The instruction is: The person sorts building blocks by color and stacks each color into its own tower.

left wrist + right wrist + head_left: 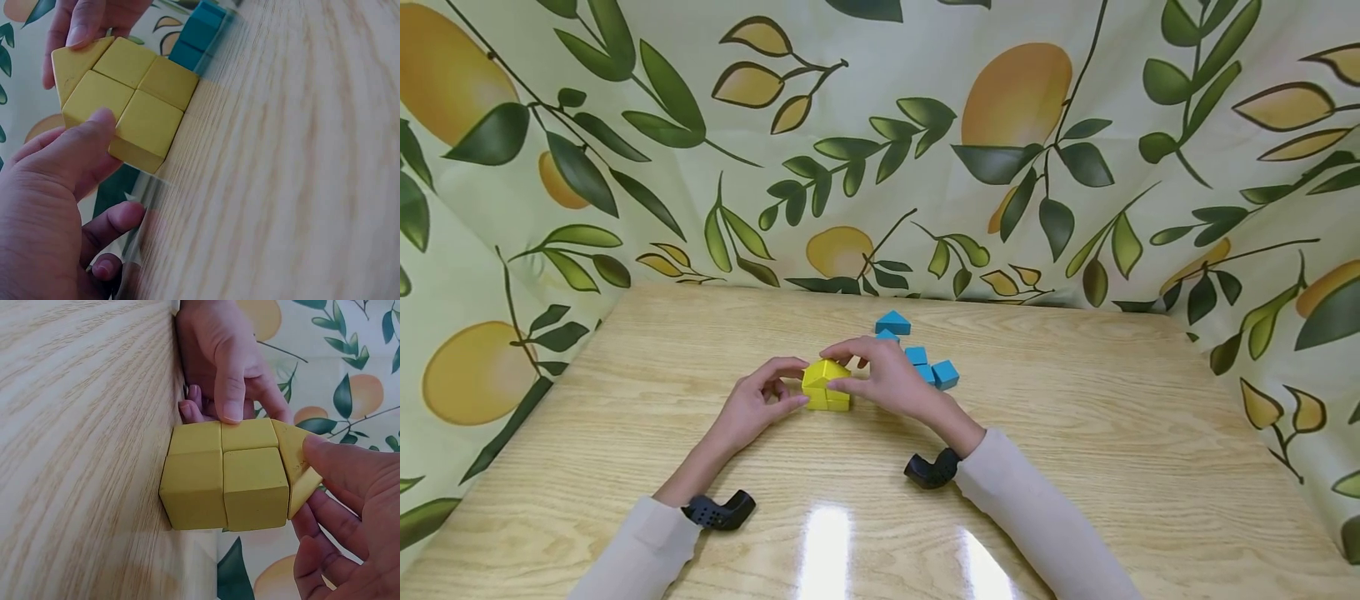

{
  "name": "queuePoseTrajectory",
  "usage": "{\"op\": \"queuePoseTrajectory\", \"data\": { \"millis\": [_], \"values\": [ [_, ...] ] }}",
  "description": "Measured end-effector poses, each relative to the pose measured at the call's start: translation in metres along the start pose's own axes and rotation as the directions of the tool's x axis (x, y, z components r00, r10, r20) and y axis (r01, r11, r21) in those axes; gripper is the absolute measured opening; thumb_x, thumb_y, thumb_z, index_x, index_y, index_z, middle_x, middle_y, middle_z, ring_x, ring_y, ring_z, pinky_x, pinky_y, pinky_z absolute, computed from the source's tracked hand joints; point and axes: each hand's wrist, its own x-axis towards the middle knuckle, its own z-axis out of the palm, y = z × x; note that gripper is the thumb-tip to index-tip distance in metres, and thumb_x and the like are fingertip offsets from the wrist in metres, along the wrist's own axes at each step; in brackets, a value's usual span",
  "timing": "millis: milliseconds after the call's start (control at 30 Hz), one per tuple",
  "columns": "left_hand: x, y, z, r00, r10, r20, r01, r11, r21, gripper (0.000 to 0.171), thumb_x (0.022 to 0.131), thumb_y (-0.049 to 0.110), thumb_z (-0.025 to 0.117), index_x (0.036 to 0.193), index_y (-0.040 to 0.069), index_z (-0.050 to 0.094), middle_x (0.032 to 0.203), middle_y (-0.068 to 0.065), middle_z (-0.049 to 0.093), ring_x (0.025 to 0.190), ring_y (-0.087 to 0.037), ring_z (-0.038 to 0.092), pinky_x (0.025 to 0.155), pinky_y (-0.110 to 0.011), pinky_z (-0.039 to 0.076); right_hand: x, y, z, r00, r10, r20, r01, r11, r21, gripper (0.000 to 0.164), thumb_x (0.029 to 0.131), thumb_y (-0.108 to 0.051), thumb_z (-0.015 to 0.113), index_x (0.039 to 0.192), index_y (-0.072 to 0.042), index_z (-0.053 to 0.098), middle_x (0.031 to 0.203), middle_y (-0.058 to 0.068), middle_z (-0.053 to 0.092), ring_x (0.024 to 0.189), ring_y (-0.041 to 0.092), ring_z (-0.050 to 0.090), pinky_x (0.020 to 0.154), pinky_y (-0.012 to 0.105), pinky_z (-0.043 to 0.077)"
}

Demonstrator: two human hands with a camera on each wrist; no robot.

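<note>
Four-square yellow cubes stand on the table in two layers, their faces lined up. On top of them sits a yellow triangular block, point up, its base flush with the upper cubes. My right hand pinches this triangular block between thumb and fingers. From the left side, my left hand holds an upper cube, with the thumb on its near face and a finger behind, partly hidden. The other left fingers hang loosely curled beside the stack.
Several blue blocks lie just right of and behind the yellow stack: a triangular block farthest back, a cube and another cube. My right hand partly covers them. A leaf-and-fruit patterned cloth rises behind the wooden table.
</note>
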Motion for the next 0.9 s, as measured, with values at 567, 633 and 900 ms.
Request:
{"op": "queuePoseTrajectory", "data": {
  "millis": [567, 633, 900],
  "values": [
    [-0.0006, -0.0002, 0.0012, 1.0, 0.004, 0.0, -0.004, 1.0, 0.007, 0.042, 0.085, 0.008, 0.072, 0.124, 0.009, 0.058, 0.11, -0.012, 0.064, 0.074, -0.027, 0.053, 0.064, -0.029, 0.043, -0.001, 0.001, 0.001, 1.0, -0.002, 0.003, 0.002, 1.0, -0.007, 0.036, 0.082, -0.019, 0.077, 0.116, -0.01, 0.068, 0.108, -0.004, 0.068, 0.093, 0.009, 0.058, 0.076, 0.03, 0.048],
    [-0.0007, -0.0006, 0.0013, 1.0, 0.004, 0.0, -0.004, 1.0, 0.007, 0.041, 0.085, 0.008, 0.073, 0.124, 0.009, 0.058, 0.109, -0.012, 0.064, 0.074, -0.027, 0.053, 0.063, -0.029, 0.043, -0.0009, 0.0011, 0.0011, 1.0, -0.001, 0.004, 0.001, 1.0, -0.009, 0.036, 0.082, -0.019, 0.077, 0.116, -0.01, 0.068, 0.107, -0.004, 0.068, 0.093, 0.009, 0.058, 0.076, 0.031, 0.048],
    [-0.0006, -0.0004, 0.001, 1.0, 0.011, -0.008, -0.011, 1.0, 0.011, 0.042, 0.084, 0.007, 0.073, 0.124, 0.009, 0.058, 0.108, -0.012, 0.064, 0.073, -0.027, 0.053, 0.063, -0.029, 0.043, -0.0003, 0.0018, 0.0004, 1.0, -0.015, 0.012, 0.015, 1.0, 0.004, 0.038, 0.082, -0.018, 0.077, 0.117, -0.008, 0.067, 0.109, -0.003, 0.067, 0.093, 0.008, 0.057, 0.077, 0.034, 0.049]
  ]
}}
